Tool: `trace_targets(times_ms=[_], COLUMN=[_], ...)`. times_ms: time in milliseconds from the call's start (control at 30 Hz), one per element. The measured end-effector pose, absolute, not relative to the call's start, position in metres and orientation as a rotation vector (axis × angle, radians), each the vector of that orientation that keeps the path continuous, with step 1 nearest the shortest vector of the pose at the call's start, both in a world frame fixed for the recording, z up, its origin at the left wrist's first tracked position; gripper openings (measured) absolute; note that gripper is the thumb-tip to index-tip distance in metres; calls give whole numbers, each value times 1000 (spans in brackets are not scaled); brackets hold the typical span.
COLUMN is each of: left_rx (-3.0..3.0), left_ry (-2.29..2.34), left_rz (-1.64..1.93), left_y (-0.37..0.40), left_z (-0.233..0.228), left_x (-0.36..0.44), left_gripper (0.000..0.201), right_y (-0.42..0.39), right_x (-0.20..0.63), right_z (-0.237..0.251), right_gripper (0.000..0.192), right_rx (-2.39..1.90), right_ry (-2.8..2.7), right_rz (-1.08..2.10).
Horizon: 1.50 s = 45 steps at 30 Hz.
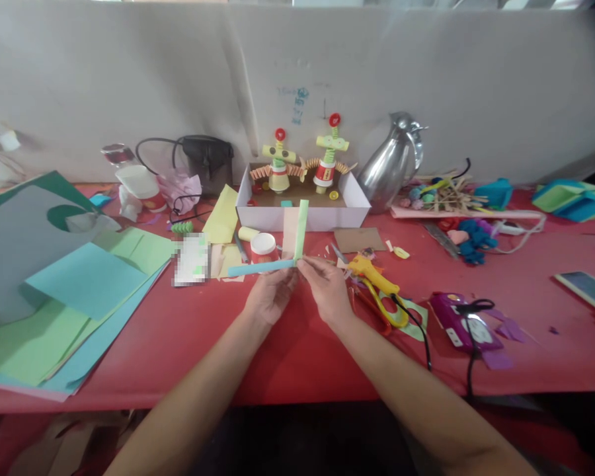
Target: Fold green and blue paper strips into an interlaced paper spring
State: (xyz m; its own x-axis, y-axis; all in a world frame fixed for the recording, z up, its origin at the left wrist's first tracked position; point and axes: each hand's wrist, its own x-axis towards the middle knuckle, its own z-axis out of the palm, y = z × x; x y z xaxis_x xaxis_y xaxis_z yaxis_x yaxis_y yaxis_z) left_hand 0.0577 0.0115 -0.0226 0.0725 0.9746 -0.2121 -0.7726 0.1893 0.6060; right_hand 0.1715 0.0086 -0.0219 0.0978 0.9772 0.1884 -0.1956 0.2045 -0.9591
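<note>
Above the front middle of the table, my left hand (pixel 272 295) holds a blue paper strip (pixel 258 268) that points to the left. A light green paper strip (pixel 301 228) stands up from the blue one's right end, and the two meet at a corner. My right hand (pixel 328 285) pinches that corner, thumb and fingers closed on the strips. Just behind the strips is a pale pink piece of paper (pixel 290 233); whether it is held or lying down I cannot tell. A red and white paper cup (pixel 264 247) is beyond my left hand.
A yellow glue gun (pixel 374 272) with a black cord lies right of my hands, near a purple device (pixel 463 322). Coloured paper sheets (pixel 86 281) cover the left side. Behind, a white box (pixel 302 218) holds two paper figures, beside a steel jug (pixel 389 165).
</note>
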Motion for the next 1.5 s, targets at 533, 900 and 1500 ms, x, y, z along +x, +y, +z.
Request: trace_targets(times_ms=[533, 900, 1500], left_rx=[449, 869, 1004], left_ry=[736, 856, 1004], left_rz=[1444, 1705, 1727], left_y=[8, 0, -5], left_z=[-29, -34, -25], left_x=[66, 71, 70], left_gripper=[16, 15, 14], right_y=[4, 4, 2], right_x=[165, 164, 165], right_z=[-30, -33, -24], right_gripper=[21, 23, 25], right_rx=[-1029, -947, -914], right_ry=[-1077, -1135, -1140], right_rz=[994, 1113, 1141])
